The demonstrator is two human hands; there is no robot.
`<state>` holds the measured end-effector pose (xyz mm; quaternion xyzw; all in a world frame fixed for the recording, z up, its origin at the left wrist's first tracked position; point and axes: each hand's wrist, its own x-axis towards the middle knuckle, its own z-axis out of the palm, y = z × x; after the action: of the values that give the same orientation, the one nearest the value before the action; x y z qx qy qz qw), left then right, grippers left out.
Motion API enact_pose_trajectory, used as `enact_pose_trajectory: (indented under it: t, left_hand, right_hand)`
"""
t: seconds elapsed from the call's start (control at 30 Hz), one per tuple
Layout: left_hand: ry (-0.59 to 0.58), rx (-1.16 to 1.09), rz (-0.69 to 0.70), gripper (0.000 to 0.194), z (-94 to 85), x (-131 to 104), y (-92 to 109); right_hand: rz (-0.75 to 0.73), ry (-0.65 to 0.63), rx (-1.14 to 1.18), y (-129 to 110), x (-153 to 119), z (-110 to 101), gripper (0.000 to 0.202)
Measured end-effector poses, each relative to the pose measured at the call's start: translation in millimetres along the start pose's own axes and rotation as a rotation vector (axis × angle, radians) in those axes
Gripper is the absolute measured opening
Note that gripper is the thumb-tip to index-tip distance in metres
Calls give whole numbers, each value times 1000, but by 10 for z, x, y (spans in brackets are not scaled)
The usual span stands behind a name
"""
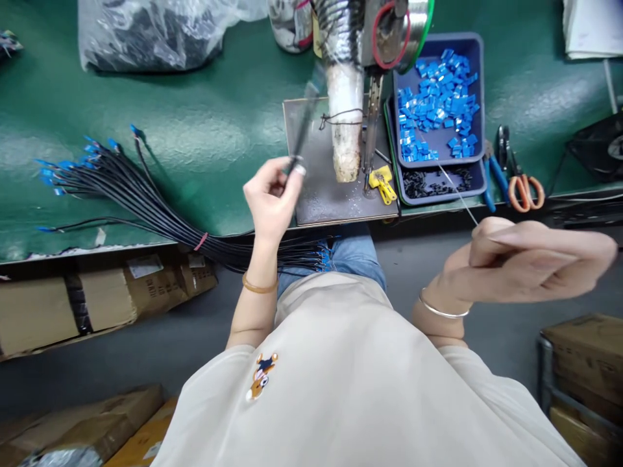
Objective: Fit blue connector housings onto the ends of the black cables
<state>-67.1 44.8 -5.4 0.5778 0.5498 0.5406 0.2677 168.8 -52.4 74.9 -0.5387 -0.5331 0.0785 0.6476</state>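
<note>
Handling a single dark cable (304, 126) and a thin wire (457, 193) looks like the step in hand. The left hand (272, 201) has its fingers closed on the cable's lower end, over the near side of the board (316, 201); the upper part slants away from them, its tip blurred beside the silver hose (346, 117). The right hand (530, 259) is out to the right, in front of the counter (219, 117), its fingers curled shut on the wire, which runs back over the blue trays (481, 110).

Judging from this, the next move calls for a steady left grip and a controlled cable end — its blurred tip is hard to place just now. The wire wants light tension, without snagging on the tray rim or the blue clips (440, 91). The banded cable bundle (160, 207) lies to the left across the counter edge — best left undisturbed.
</note>
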Motion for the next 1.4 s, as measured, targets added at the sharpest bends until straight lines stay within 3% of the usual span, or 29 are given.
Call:
enact_pose_trajectory:
  t: [0.07,0.13,0.17,0.2,0.27,0.37,0.6,1.07,1.4]
  left_hand:
    - [-347,-273,15,20,5,-154,186]
    - [-689,-462,-47,20,64,-302,324]
    - [-756,-504,-82,18,111,-366,367]
    - [-751,-524,-120,17,164,-419,391]
    - [-634,-515,-181,17,268,-495,401]
    - [-487,-488,-234,18,367,-552,386]
    - [-448,-524,-289,15,385,-579,393]
    - [-407,-362,-219,14,405,-656,304]
    - [-346,-180,36,6,376,-677,331]
  right_hand:
    - [-101,107,11,-7,15,156,34]
    - [-57,4,-41,29,3,251,27]
    - [7,-109,-85,60,-12,274,25]
    - [63,-213,-124,99,-32,287,24]
    - [143,-364,-177,189,-82,298,22]
    - [229,-456,-161,326,-163,320,23]
    - [375,-470,86,485,-247,373,16]
    - [418,-493,28,524,-292,378,13]
    - [417,-490,17,517,-272,361,9]
